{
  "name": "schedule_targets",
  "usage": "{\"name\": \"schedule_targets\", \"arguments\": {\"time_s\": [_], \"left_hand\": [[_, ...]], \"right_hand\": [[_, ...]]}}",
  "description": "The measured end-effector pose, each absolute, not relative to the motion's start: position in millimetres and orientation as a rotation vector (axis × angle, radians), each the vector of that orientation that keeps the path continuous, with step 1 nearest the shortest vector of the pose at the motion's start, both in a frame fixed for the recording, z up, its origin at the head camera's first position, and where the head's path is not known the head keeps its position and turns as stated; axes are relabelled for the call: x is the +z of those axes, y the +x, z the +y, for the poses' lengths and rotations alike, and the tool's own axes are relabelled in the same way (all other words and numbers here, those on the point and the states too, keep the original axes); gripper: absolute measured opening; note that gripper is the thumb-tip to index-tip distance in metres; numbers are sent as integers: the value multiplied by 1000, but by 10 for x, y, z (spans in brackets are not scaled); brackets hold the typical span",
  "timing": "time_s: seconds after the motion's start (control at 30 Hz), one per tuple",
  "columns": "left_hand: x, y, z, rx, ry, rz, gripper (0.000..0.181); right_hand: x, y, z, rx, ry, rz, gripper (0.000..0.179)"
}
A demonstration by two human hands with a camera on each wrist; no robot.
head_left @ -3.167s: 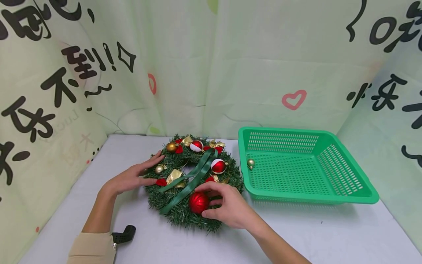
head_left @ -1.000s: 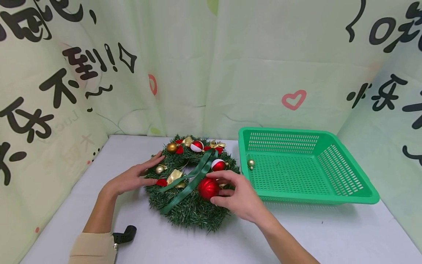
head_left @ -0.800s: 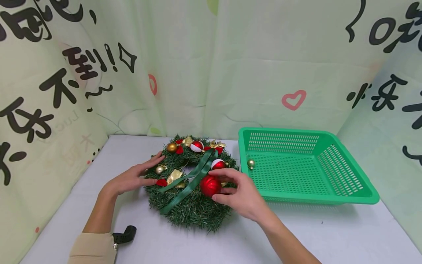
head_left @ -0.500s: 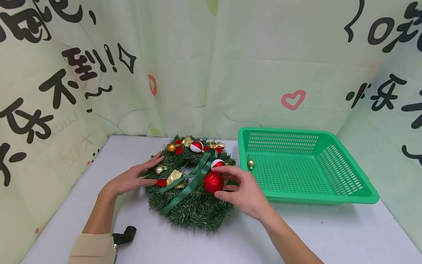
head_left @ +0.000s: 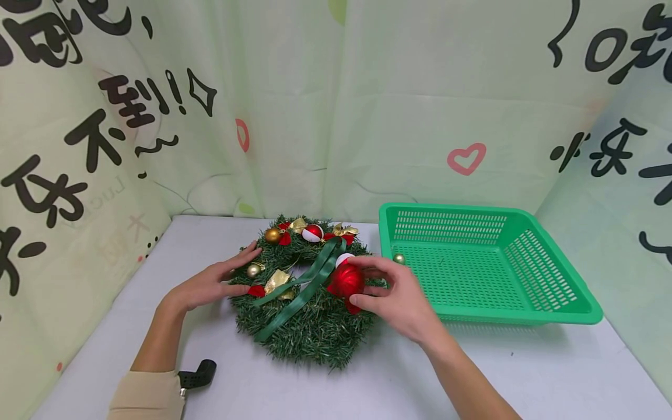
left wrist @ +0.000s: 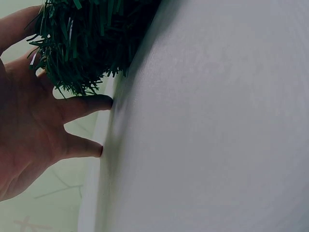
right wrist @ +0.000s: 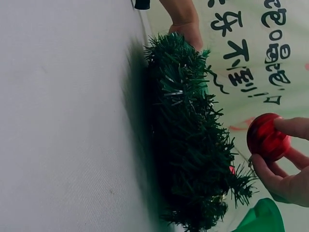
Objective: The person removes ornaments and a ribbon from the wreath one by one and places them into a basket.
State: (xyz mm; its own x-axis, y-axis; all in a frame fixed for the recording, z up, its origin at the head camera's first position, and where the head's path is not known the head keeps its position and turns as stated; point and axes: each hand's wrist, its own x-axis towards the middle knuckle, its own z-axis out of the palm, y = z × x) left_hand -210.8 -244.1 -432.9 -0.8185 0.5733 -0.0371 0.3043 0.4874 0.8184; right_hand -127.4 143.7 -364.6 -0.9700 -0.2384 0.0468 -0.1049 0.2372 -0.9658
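A green Christmas wreath lies on the white table, decked with gold and red-and-white baubles, red and gold bows and a green ribbon. My left hand rests with spread fingers on its left side; in the left wrist view the left hand shows thumb and fingers apart at the wreath. Between thumb and fingers my right hand holds a large shiny red bauble over the wreath's right side. From the right wrist view, this red bauble is raised off the wreath.
A green plastic basket stands right of the wreath, close to my right hand. One small gold bauble sits at its left end, partly covered by my fingers. Printed cloth hangs behind and at both sides.
My right hand has carried the red bauble from the wreath's front part up and to the right, uncovering the greenery there. A red bow beneath it now shows. The left hand stays in place.
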Motion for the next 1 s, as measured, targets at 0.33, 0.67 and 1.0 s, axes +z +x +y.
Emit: {"name": "schedule_targets", "arguments": {"time_s": [0.33,0.67,1.0], "left_hand": [[-4332,-2108,-2445,1242,744,2436,79],[-4296,-2088,-2436,1216,749,2457,76],[-4297,-2088,-2434,1196,736,2470,76]], "right_hand": [[-3601,-1316,1545,-1854,-279,2444,58],[-3549,-1355,1675,-1852,-212,2501,55],[-3546,-1416,1804,-1843,-196,2559,56]]}}
